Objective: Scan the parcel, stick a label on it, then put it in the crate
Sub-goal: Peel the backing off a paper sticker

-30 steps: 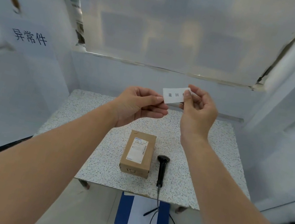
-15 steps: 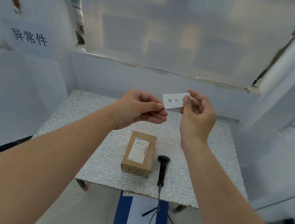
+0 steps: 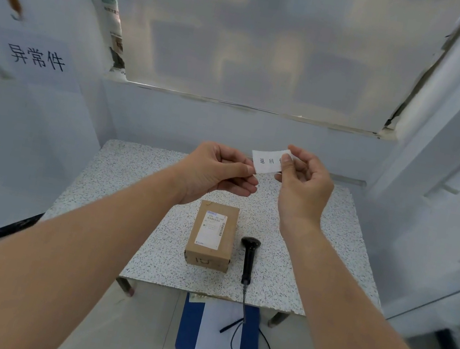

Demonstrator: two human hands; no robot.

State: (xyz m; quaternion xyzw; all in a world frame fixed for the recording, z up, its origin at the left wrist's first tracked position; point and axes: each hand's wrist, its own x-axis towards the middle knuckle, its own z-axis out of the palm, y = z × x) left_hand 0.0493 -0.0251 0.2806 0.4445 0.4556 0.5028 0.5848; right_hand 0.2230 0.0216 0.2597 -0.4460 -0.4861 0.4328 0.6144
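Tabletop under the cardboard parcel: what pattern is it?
A white stone-like tabletop with fine dark speckles all over, terrazzo-style, seen best in the head view.

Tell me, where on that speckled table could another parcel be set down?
The table is bare left of the cardboard parcel, beneath the left forearm, and right of the scanner out to the right edge. The front middle is crowded: parcel and scanner lie close together there.
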